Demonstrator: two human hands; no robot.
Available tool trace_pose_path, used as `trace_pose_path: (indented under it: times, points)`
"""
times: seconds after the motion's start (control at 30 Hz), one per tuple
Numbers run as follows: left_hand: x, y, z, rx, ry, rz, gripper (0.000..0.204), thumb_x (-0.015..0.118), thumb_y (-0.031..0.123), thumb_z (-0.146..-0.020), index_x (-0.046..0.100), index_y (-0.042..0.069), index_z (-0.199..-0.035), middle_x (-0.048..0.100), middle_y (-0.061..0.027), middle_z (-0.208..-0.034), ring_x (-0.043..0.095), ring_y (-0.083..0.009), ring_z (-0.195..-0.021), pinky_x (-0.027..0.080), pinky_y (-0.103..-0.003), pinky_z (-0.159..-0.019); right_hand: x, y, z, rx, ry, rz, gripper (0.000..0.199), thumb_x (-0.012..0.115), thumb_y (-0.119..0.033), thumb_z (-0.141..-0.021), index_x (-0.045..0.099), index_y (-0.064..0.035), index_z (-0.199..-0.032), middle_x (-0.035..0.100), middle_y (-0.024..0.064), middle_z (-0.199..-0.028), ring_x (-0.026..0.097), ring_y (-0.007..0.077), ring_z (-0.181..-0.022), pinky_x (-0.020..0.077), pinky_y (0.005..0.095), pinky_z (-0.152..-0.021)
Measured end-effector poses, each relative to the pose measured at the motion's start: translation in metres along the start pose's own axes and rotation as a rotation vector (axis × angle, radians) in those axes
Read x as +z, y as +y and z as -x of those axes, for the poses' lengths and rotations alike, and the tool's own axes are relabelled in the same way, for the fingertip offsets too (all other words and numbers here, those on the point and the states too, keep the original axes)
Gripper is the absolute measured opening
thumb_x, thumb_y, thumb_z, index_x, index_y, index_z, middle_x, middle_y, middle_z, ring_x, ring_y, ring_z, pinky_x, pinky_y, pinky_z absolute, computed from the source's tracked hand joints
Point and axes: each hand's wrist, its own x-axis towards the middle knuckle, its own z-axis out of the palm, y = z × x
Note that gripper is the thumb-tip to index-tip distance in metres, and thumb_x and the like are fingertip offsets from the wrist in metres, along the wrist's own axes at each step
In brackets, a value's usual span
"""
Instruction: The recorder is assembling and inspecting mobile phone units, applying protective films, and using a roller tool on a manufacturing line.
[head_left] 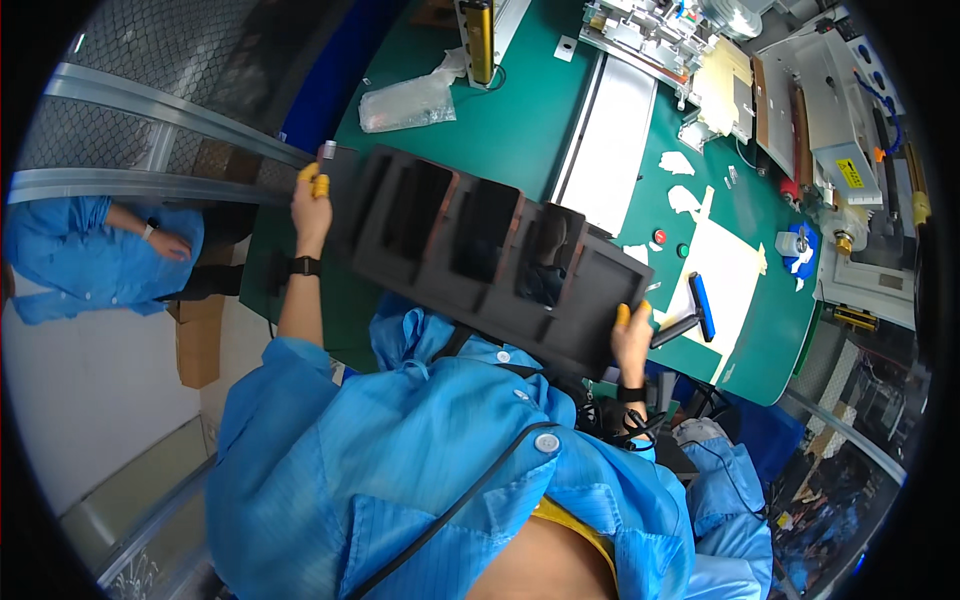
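So from where I'm standing the person's got that long black foam tray with the row of rectangular pockets [480, 255] lifted clear over the green bench mat [520, 110]; left hand [312, 208] and right hand [632, 340] each clamp an opposite end, yellow-capped fingers curled over the edge, probably to keep it level.

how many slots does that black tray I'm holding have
4 compartments in the black tray, side by side: nearest the left hand at, then, and nearest the right hand.

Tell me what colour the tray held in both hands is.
Black, or very dark grey; the tray shows best in the head view, with glossy dark panels in its slots.
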Motion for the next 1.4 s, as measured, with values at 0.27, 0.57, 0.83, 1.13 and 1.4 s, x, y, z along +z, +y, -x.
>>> trace_pose_path:
  times: [0.27, 0.57, 0.83, 1.13, 1.4]
  points:
    - [0.069, 0.020, 0.061, -0.033, -0.306, -0.141, 0.041, 0.044, 0.030, -0.087, 0.042, 0.012, -0.123, 0.044, -0.0182, -0.114, 0.040, -0.0334, -0.105, 0.034, -0.042, -0.088, -0.018, 0.026, 0.000, 0.182, 0.089, 0.154, 0.037, 0.048, -0.019, -0.084, 0.038, 0.0033, -0.112, 0.055, 0.0322, -0.077, 0.053, 0.0472, -0.074, 0.0407, 0.0501, -0.059]
    - [0.019, 0.009, 0.053, -0.010, -0.251, -0.094, 0.041, 0.055, 0.010, -0.077, 0.047, 0.007, -0.117, 0.050, -0.0204, -0.112, 0.048, -0.0341, -0.104, 0.039, -0.039, -0.086, 0.024, -0.053, 0.002, -0.127, 0.212, 0.058, 0.032, 0.058, -0.012, -0.076, 0.046, 0.0057, -0.100, 0.054, 0.0288, -0.090, 0.052, 0.0416, -0.084, 0.0404, 0.0491, -0.069]
    - [0.007, 0.006, 0.035, -0.128, -0.393, -0.183, 0.038, 0.053, 0.012, -0.080, 0.047, 0.004, -0.116, 0.054, -0.0220, -0.106, 0.051, -0.0344, -0.101, 0.041, -0.038, -0.083, 0.047, -0.124, -0.018, -0.503, 0.141, 0.135, 0.025, 0.064, -0.017, -0.068, 0.054, -0.0009, -0.085, 0.051, 0.0116, -0.081, 0.048, 0.0276, -0.077, 0.0375, 0.0359, -0.063]
    - [0.071, 0.166, 0.029, 0.219, -0.184, -0.088, 0.025, 0.062, 0.018, -0.072, 0.061, 0.013, -0.096, 0.058, -0.0128, -0.092, 0.054, -0.0298, -0.089, 0.043, -0.037, -0.077, 0.045, -0.145, -0.021, -0.259, 0.008, -0.225, 0.027, 0.061, -0.013, -0.072, 0.047, 0.0022, -0.090, 0.050, 0.0219, -0.084, 0.049, 0.0366, -0.078, 0.0398, 0.0433, -0.063]
    - [0.215, 0.313, 0.078, 0.397, -0.422, 0.130, 0.036, 0.061, 0.038, -0.069, 0.058, 0.008, -0.090, 0.055, -0.0160, -0.094, 0.052, -0.0304, -0.090, 0.042, -0.042, -0.074, -0.023, -0.078, -0.028, -0.228, 0.172, -0.539, 0.030, 0.051, -0.003, -0.082, 0.039, -0.0008, -0.109, 0.059, 0.0203, -0.088, 0.060, 0.0328, -0.083, 0.0472, 0.0356, -0.067]
